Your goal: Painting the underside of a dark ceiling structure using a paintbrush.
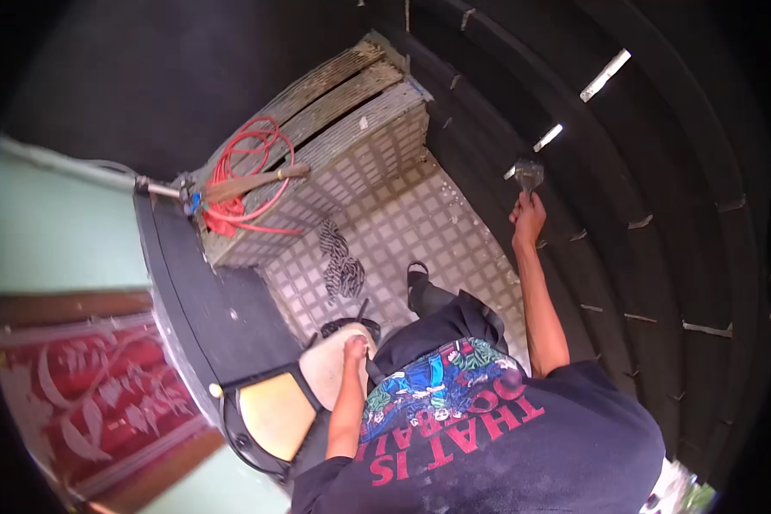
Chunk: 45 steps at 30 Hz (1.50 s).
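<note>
My right hand (528, 218) is raised at the dark wall (608, 257), its fingers closed around a flat, wide-headed scraper-like tool (529, 174). The tool's dark head lies close to the wall; whether it touches, I cannot tell. Just beyond it, a bright white slit (548, 137) shows in the wall. Lower down, my left hand (356, 346) is closed at the upper edge of a pale beige panel (327, 373). The panel sits beside a black-framed chair with a yellow seat (274, 413), and part of its edge is hidden by my fingers.
A wooden-slatted bench with a tiled side (351, 146) stands ahead. On its left end lie a coiled red hose (253, 133) and a wooden stick (257, 182). A striped cloth (343, 272) lies on the tiled floor (385, 231). A red patterned panel (103, 385) is at the left.
</note>
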Tool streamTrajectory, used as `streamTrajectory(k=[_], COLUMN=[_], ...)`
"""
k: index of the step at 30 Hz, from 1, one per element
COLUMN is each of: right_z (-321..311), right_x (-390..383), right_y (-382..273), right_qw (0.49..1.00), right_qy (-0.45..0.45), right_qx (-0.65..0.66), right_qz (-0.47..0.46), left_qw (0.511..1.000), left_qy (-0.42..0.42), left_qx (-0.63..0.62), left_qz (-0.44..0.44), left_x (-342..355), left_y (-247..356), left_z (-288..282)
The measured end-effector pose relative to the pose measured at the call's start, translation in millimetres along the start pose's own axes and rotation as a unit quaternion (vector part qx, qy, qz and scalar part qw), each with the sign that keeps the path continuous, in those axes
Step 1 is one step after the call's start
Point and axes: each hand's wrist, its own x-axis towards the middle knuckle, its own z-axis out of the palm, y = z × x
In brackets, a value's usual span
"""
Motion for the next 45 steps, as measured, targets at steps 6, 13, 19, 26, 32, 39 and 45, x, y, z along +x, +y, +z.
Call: streamTrajectory(k=[6,13,19,26,32,39,45], right_z=[77,141,190,228,290,193,186], right_x=[53,59,93,153,155,147,114], right_y=[-48,-81,-83,-71,-98,-85,-87], right_qw=[0.975,0.946,0.913,0.795,0.888,0.878,0.808], right_qy=[0.166,0.285,0.369,0.541,0.388,0.441,0.553], right_qx=[0.074,0.061,0.029,-0.141,-0.19,-0.107,-0.115], right_qz=[-0.132,-0.144,-0.172,-0.237,-0.16,-0.154,-0.168], left_qw=[0.989,0.945,0.881,0.944,0.924,0.879,0.844], left_qy=[-0.01,-0.026,-0.042,-0.144,-0.175,-0.205,-0.23], left_qx=[0.11,0.239,0.328,0.279,0.33,0.409,0.45], left_qz=[0.099,0.22,0.339,0.104,0.078,0.132,0.178], left_x=[-66,90,308,345,416,412,407], left_y=[-46,104,321,510,570,596,576], left_z=[-116,-161,-74,-91,-125,-82,-143])
